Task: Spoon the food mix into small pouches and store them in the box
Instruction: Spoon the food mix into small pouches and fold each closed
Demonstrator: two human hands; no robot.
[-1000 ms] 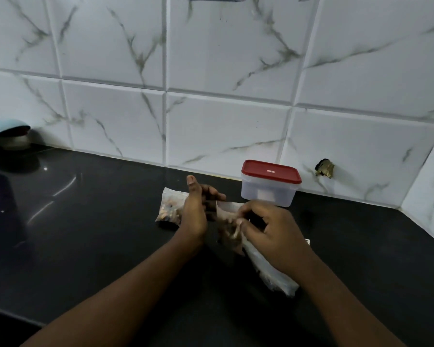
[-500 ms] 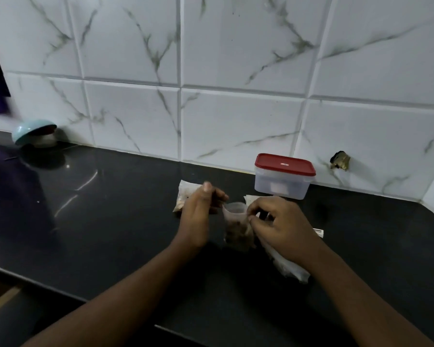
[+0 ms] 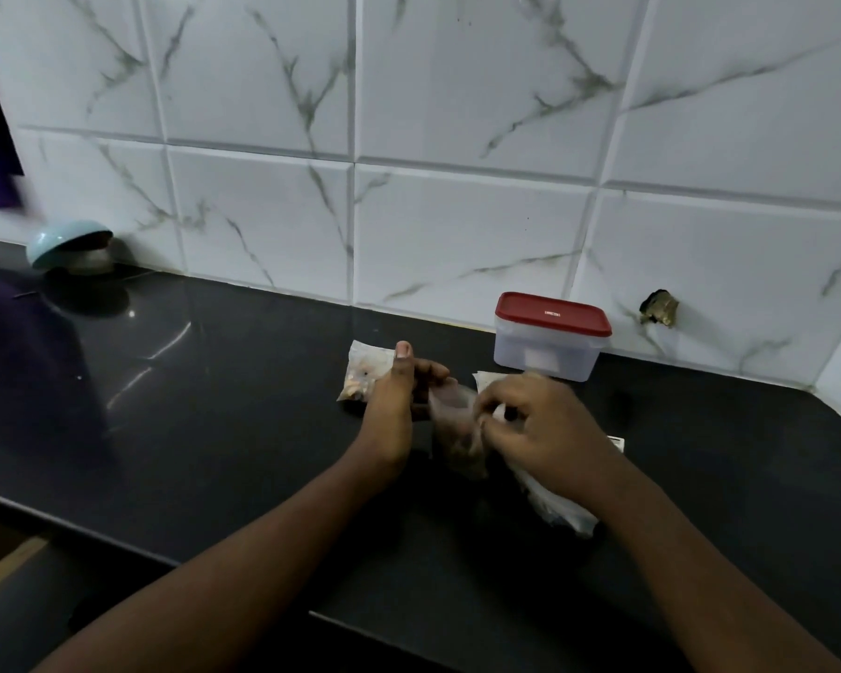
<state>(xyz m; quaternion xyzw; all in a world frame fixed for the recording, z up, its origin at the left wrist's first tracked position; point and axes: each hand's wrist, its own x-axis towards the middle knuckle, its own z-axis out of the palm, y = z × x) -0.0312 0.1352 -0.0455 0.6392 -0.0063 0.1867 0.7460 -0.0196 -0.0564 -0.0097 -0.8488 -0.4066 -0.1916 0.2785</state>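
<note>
The box [image 3: 547,352] stands behind the held pouch [image 3: 457,437], a second pouch [image 3: 362,376] to its left.

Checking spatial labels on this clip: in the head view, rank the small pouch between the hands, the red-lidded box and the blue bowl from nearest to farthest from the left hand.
1. Small pouch: touching the fingers of the left hand, just to its right.
2. Red-lidded box: to the right, farther back.
3. Blue bowl: far off to the left, at the back.
</note>
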